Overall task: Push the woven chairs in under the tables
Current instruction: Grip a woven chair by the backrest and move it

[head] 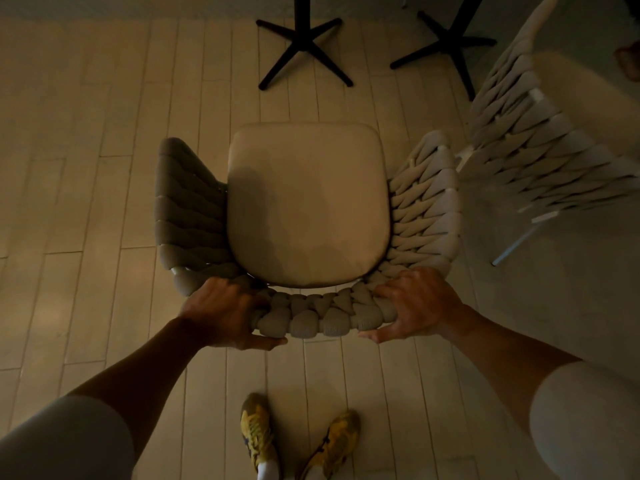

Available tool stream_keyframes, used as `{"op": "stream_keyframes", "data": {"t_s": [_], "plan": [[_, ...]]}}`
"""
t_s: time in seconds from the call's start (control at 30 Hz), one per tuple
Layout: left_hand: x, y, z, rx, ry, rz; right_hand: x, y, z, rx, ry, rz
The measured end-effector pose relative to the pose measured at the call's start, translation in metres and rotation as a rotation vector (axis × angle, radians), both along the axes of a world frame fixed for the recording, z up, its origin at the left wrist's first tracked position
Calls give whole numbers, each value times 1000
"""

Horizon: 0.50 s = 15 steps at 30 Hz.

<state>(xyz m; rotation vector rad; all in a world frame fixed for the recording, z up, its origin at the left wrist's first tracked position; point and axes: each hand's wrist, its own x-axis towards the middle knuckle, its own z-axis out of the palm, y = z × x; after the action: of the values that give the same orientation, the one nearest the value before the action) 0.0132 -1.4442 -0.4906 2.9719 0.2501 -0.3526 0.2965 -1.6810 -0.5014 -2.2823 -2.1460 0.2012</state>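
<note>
A woven chair [308, 202] with thick beige braided sides and a cream seat cushion stands right below me, seen from above. My left hand [227, 311] grips the left end of its backrest top, fingers over the weave and thumb underneath. At the right end of the same backrest, my right hand [417, 304] holds on in the same way. Beyond the seat's front edge stand two black cross-shaped table bases [301, 46] [446, 43]; the tabletops are out of frame.
A second woven chair [533, 133] with white legs stands at the right, close to my chair's right arm. The floor is pale planks [86, 168], open to the left. My feet in yellow shoes [294, 441] are just behind the chair.
</note>
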Motion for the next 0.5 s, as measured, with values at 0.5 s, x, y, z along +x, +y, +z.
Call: {"op": "stream_keyframes", "data": {"t_s": [0.5], "plan": [[45, 40, -2, -28, -105, 33, 46, 41, -2, 55, 17, -10]]}}
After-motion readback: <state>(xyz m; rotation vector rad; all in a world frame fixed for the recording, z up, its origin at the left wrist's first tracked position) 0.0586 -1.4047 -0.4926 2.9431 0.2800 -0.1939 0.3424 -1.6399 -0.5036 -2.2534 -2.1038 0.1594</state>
